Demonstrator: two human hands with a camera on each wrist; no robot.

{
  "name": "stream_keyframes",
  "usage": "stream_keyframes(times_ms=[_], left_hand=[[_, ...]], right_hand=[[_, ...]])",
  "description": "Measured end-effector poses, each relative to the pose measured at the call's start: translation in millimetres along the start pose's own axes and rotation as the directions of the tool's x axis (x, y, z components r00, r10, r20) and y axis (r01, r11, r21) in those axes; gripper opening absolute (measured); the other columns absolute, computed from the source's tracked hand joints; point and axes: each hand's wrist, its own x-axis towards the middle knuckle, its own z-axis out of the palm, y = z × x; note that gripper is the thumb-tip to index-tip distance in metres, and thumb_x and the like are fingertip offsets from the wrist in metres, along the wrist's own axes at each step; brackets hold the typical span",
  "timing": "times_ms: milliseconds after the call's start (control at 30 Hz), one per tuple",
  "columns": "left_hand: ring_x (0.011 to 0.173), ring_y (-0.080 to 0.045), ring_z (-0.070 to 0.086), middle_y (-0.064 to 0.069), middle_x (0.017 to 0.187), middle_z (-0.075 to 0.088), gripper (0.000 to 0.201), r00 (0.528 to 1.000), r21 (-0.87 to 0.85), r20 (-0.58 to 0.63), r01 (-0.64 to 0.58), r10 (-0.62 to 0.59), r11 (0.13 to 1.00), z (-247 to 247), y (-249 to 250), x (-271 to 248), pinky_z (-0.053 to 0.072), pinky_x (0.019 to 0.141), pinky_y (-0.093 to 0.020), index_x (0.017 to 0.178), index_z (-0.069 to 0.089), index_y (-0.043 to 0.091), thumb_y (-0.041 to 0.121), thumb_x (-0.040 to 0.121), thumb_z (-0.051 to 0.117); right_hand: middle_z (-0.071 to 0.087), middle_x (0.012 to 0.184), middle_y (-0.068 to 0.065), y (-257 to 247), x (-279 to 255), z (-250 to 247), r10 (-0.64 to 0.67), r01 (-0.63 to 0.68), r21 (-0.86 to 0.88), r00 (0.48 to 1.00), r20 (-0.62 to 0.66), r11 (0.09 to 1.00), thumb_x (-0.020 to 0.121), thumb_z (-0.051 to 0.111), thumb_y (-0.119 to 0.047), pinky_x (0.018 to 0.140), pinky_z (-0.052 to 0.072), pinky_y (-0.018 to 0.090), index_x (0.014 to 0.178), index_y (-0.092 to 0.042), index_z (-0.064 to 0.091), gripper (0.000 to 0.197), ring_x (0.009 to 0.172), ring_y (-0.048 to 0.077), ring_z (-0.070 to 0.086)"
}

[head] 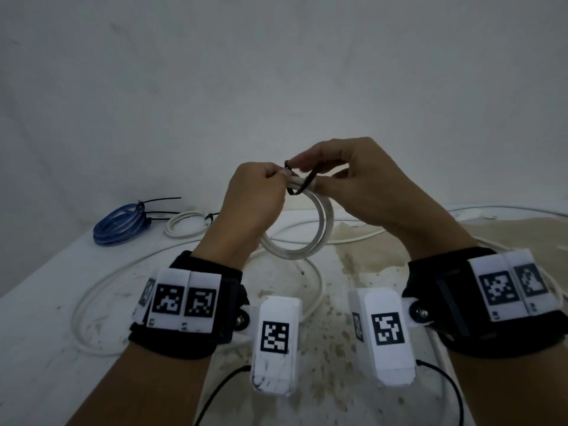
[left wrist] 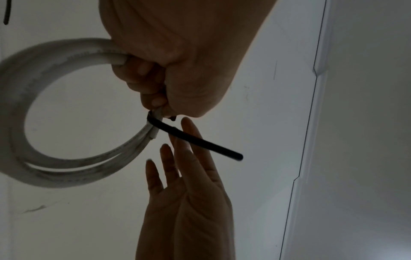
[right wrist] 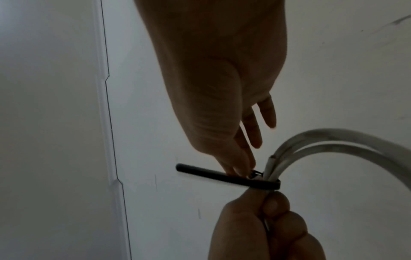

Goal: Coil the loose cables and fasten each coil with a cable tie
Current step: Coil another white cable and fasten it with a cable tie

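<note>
Nearest the camera, a loose white cable (head: 92, 302) sprawls over the stained white table (head: 40, 348) in a wide loop, passing under both wrists. Above it, held up off the table, the left hand (head: 252, 192) has its fingers (left wrist: 142, 70) curled tightly round a small white coil (head: 310, 244), which hangs down from that fist. A black cable tie (head: 302, 184) is looped round the coil's strands right beside the left fist, its free end sticking out sideways. The right hand (head: 347, 179) pinches the tie between thumb and forefinger, its other fingers (right wrist: 260, 133) held straight and loose. Farther back on the left of the table lie a white coil with a tie (head: 187, 224) and, beside it, a blue coil (head: 121, 224), also tied with black ties.
</note>
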Motion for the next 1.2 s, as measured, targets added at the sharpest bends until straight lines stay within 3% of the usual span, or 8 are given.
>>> stream_keyframes(times_ms=[100,233,333,467,567,700,933,1200], left_hand=[[0.045,-0.006,0.039,0.009,0.052,0.053,0.03,1.0,-0.031,-0.029,0.01,-0.011,0.999,-6.0,-1.9,3.1,0.03,0.05,-0.025,0.07,0.068,0.025,0.021,0.096,0.054],[0.039,-0.002,0.037,0.013,0.046,0.051,0.027,1.0,-0.03,-0.002,0.011,-0.011,0.999,-5.4,-1.7,2.1,0.029,0.049,-0.024,0.071,0.07,0.021,0.019,0.093,0.055],[0.035,-0.001,0.037,0.014,0.046,0.053,0.027,0.999,-0.069,0.032,0.009,-0.007,0.998,-1.6,1.9,-0.5,0.028,0.048,-0.023,0.075,0.071,0.023,0.02,0.096,0.053],[0.034,-0.001,0.036,0.012,0.047,0.055,0.029,0.999,-0.031,0.038,-0.014,0.016,0.999,2.9,6.4,-4.4,0.027,0.047,-0.024,0.076,0.071,0.026,0.02,0.097,0.051],[0.034,-0.004,0.029,-0.003,0.062,0.052,0.026,0.999,-0.017,0.044,-0.006,0.007,1.0,4.1,5.0,-5.1,0.025,0.044,-0.023,0.081,0.072,0.021,0.02,0.097,0.051],[0.034,-0.004,0.031,0.0,0.059,0.051,0.025,0.999,-0.005,0.027,0.017,-0.017,1.0,3.0,2.2,-2.9,0.025,0.042,-0.021,0.081,0.072,0.018,0.018,0.095,0.052],[0.035,-0.005,0.029,-0.002,0.061,0.049,0.025,0.999,-0.019,0.012,0.05,-0.05,0.999,0.2,-1.0,0.4,0.024,0.044,-0.024,0.077,0.071,0.017,0.018,0.095,0.053],[0.04,-0.008,0.03,-0.001,0.059,0.048,0.025,0.999,-0.017,0.014,0.046,-0.045,0.999,0.2,-0.3,1.2,0.024,0.047,-0.025,0.078,0.071,0.013,0.017,0.094,0.053]], right_hand=[[0.075,0.093,-0.01,-7.5,-2.3,0.8,-0.028,0.022,0.072,0.996,0.079,0.997,0.087,0.073,-0.014,0.083,0.053,0.018,0.101,-0.017,0.078,0.015,0.09,-0.002,0.068],[0.076,0.082,0.003,-7.2,-1.0,10.4,0.017,-0.009,0.144,0.998,-0.055,0.99,0.089,0.072,-0.022,0.082,0.058,0.04,0.09,-0.01,0.078,0.013,0.08,0.016,0.073],[0.073,0.078,0.011,-2.7,4.7,14.9,0.077,-0.052,0.107,0.967,-0.244,0.993,0.097,0.058,-0.018,0.071,0.057,0.031,0.093,-0.004,0.072,0.02,0.072,0.017,0.07],[0.064,0.066,0.001,1.9,8.0,18.6,0.069,-0.1,-0.11,0.966,-0.251,0.989,0.101,0.044,-0.013,0.065,0.043,0.029,0.088,0.002,0.066,0.03,0.062,0.012,0.057],[0.071,0.081,0.007,1.6,7.6,20.5,0.056,-0.119,-0.253,0.969,-0.241,0.96,0.1,0.046,-0.016,0.077,0.05,0.033,0.101,-0.005,0.072,0.028,0.078,0.02,0.064],[0.075,0.104,0.002,-4.8,3.2,17.1,0.061,-0.124,-0.241,0.966,-0.252,0.963,0.095,0.059,-0.018,0.089,0.052,0.029,0.115,-0.017,0.074,0.025,0.095,0.015,0.069],[0.06,0.062,-0.017,-9.1,1.8,13.3,0.071,-0.12,-0.198,0.969,-0.237,0.973,0.088,0.066,-0.017,0.052,0.034,0.005,0.101,-0.021,0.079,0.018,0.048,-0.007,0.053],[0.068,0.064,-0.01,-9.5,1.4,12.3,0.082,-0.135,-0.211,0.967,-0.239,0.968,0.085,0.071,-0.025,0.057,0.043,0.018,0.083,-0.023,0.08,0.009,0.055,0.005,0.059]])
